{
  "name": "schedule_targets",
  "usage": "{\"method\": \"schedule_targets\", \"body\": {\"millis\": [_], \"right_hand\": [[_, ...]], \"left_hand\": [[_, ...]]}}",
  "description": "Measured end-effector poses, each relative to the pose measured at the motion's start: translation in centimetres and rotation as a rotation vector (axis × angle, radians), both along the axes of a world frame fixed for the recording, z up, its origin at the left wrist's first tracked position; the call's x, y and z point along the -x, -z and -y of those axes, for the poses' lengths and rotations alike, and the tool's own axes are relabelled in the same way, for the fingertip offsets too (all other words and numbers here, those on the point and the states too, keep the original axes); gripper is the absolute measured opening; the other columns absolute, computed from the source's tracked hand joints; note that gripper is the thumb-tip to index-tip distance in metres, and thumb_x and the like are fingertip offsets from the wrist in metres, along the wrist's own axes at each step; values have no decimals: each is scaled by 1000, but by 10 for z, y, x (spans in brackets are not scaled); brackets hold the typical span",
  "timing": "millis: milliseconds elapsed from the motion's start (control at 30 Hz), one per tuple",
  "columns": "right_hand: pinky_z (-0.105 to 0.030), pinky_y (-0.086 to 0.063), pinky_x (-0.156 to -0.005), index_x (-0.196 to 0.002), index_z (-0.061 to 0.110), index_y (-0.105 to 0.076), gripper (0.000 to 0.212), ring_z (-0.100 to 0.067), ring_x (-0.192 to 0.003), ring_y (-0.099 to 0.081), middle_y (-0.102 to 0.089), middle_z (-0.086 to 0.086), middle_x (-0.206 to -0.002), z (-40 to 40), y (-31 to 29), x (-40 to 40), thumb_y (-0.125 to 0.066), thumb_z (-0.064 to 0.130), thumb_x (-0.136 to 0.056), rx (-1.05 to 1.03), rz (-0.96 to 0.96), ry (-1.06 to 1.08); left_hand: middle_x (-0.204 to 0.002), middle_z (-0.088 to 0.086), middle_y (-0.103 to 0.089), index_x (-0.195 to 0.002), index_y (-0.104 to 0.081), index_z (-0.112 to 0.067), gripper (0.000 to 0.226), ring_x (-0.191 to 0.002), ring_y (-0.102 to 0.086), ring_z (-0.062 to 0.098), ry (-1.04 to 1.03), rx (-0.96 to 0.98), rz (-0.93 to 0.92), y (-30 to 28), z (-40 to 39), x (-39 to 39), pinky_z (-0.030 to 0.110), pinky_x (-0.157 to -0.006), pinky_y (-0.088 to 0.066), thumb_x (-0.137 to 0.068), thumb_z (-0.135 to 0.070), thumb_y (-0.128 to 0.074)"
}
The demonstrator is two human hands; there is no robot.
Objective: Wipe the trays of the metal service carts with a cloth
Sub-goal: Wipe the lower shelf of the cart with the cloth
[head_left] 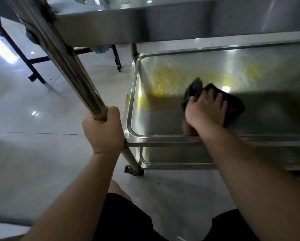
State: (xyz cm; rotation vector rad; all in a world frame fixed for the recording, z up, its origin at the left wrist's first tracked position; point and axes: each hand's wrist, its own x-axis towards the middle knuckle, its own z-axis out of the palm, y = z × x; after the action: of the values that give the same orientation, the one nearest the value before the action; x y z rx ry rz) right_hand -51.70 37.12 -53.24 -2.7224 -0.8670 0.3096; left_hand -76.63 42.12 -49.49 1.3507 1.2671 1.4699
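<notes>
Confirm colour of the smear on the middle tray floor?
Yellowish smear on the steel middle tray, left of the black cloth. Head view.

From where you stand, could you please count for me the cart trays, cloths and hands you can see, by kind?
Trays: 3, the top tray, the middle tray being wiped, and the bottom tray.
Cloths: 1, the dark cloth under the right hand.
Hands: 2, the right one and the left hand gripping the cart post.
Total: 6.
</notes>
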Motion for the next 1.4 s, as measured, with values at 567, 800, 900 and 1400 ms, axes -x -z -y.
{"method": "schedule_targets", "body": {"millis": [567,800,900,1400], "right_hand": [[-31,-10,-126,-164,33,-30,59,-11,-159,-17,-25,12,-172,-14,-6,117,-40,46,-107,-112,-135,-918],[-38,-6,-130,-167,32,-15,70,-13,-161,-7,-11,12,-175,-17,4,45,-19,60,-103,30,-5,-778],[-43,-4,-130,-168,28,-12,69,-19,-162,-3,-6,8,-176,-71,5,63,-19,58,-106,32,11,-710],[-35,-2,-128,-167,36,-16,69,-7,-160,-8,-16,17,-173,23,-4,82,-21,61,-102,-7,-33,-933]], "left_hand": [[-55,9,-46,-59,-46,-17,24,-52,-47,31,22,-73,-5,6,-2,2,42,-51,-43,-76,-26,-61],[-61,27,-34,-65,-33,-4,33,-55,-39,48,-6,-74,11,6,1,2,51,-47,-36,-75,-23,-58],[-62,26,-33,-65,-32,-4,33,-55,-37,48,0,-72,38,6,0,1,50,-47,-36,-75,-23,-58],[-56,9,-46,-59,-49,-12,24,-52,-48,23,-4,-29,15,1,4,0,37,-50,-42,-74,-28,-60]]}}
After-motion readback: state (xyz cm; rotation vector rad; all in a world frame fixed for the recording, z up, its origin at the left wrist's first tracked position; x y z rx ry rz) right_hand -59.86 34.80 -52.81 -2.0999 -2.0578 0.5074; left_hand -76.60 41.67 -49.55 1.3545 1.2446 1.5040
